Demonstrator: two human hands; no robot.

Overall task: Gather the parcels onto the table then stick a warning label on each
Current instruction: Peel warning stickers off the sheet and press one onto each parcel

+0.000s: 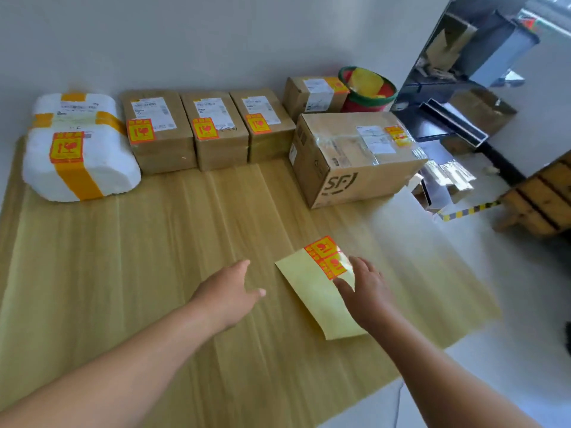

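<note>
Several parcels line the far side of the wooden table [154,273]: a white foam parcel [80,149] at the left, three brown boxes beside it [157,131] [216,131] [265,125], a small brown box [312,94] behind, and a large SF carton [355,156] at the right. Each carries an orange-yellow warning label. A yellow label sheet [312,291] with two labels at its far corner lies flat on the table. My right hand [364,291] rests over the sheet's right edge, fingers spread. My left hand [231,291] hovers just left of the sheet, empty, fingers apart.
A red-and-green basket [367,88] stands behind the SF carton. A dark metal shelf [457,118] with boxes is at the right, a wooden crate [543,199] on the white floor beside it. The table's right edge runs diagonally near my right arm.
</note>
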